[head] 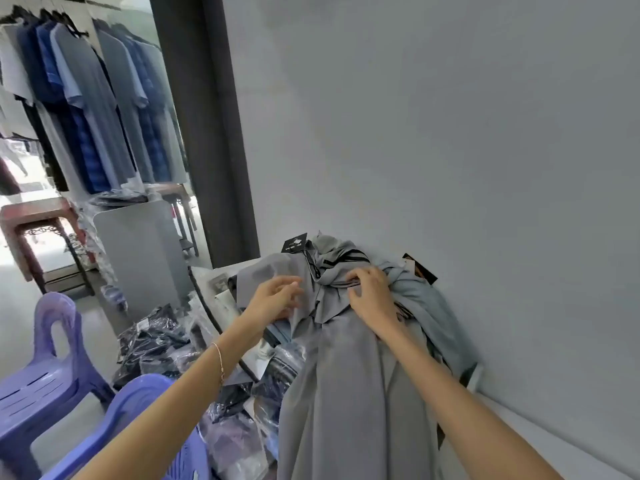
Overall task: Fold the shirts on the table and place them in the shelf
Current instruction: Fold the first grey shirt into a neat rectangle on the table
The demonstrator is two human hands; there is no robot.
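Observation:
A heap of grey shirts lies on the white table against the wall, one of them hanging over the front edge. My left hand pinches a fold of grey cloth at the heap's left side. My right hand grips bunched grey fabric near a dark-trimmed collar at the top of the heap. A paler blue-grey shirt lies just right of my right hand. A black hang tag sticks up behind the heap. No shelf can be told.
Two purple plastic chairs stand at the lower left. Bagged dark garments are piled on the floor beside the table. A grey panel stands beyond them, and shirts hang on a rack at the far left. A wooden stool is near it.

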